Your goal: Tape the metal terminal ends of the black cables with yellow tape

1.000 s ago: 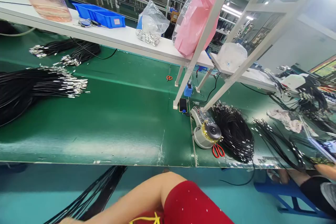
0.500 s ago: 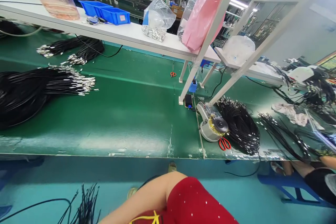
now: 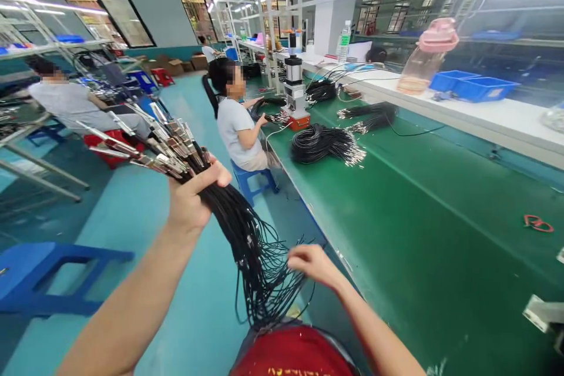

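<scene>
Cable sheaf: a thick bunch of thin black cables with silvery metal connectors (image 3: 235, 217) is held in the air toward eight o'clock of the view's middle, above the smooth teal floor (image 3: 202, 305).
Long axis: it slants from between ten and eleven o'clock down to between four and five; the lower part sags toward six, near the wearer's dark red garment (image 3: 295, 355).
Connector ends: they fan out toward ten o'clock beyond the left fist, tipped upward.
Loose strands: from the lower part, fine black lengths splay toward two and three o'clock.
Left hand (image 3: 191, 197): clenched around the sheaf just below the connectors, thumb laid across the cables.
Right hand (image 3: 315, 264): near five o'clock, fingers curled beside the loose strands; whether it grips any cannot be told.
Worktable: a long, glossy green surface (image 3: 405, 217) spreads toward three and four o'clock.
Coil on table: a looped black cable bundle (image 3: 308, 144) lies at two o'clock, its silvery ends pointing between three and four.
Co-worker: a person in a pale blue shirt (image 3: 235, 126) sits at ten o'clock, hands by black cables.
Machine: a grey upright metal device on an orange base (image 3: 296, 91) stands at twelve.
Stool: a blue plastic one (image 3: 33, 273) stands between eight and nine.
</scene>
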Available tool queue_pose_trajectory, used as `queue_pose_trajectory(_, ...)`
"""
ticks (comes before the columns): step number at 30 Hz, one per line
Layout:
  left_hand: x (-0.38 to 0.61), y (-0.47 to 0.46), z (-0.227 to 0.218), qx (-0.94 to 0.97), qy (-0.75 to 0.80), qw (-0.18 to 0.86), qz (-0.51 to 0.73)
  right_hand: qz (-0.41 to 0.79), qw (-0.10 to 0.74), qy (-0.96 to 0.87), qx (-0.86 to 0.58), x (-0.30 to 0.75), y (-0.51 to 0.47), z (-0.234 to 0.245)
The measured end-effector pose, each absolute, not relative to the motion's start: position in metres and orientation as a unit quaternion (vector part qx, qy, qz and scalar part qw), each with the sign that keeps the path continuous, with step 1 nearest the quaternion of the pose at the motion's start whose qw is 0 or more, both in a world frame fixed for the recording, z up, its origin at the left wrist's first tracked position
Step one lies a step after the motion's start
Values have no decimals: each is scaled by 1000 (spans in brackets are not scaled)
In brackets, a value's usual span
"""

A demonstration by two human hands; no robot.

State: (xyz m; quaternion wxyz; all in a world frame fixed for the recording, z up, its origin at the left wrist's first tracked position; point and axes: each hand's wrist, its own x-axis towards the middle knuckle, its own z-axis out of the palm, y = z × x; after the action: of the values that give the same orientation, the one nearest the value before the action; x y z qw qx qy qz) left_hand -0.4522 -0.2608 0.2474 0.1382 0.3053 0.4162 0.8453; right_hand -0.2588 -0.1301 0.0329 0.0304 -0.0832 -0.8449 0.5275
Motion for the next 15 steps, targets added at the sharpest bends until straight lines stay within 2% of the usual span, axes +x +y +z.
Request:
queue_pose_trajectory(1, -450, -259, 249, 318, 405, 157, 843, 514, 117, -840, -127, -269, -132, 45)
queue_pose_trajectory(2, -447, -257, 251, 330, 396, 168, 840, 505, 163, -838, -126, -280, -138, 56)
queue_pose_trajectory(5, -446, -255, 256, 357, 389, 210, 823, 518, 134, -844, -34, -302, -173, 71)
queue_pose_trajectory(8, -457, -262, 254, 351, 376, 294, 806, 474, 87, -876, 27, -302, -182, 72)
queue_pose_trajectory(10, -465, -273, 250, 352, 359, 318, 804, 398, 127, -908, -25, -298, -160, 75)
queue_pose_trajectory(13, -473, -290, 244, 398, 373, 311, 778, 254, 236, -924, -163, -297, -120, 87)
queue_pose_trajectory(15, -475, -299, 242, 442, 392, 320, 740, 222, 247, -919, -211, -294, -114, 95)
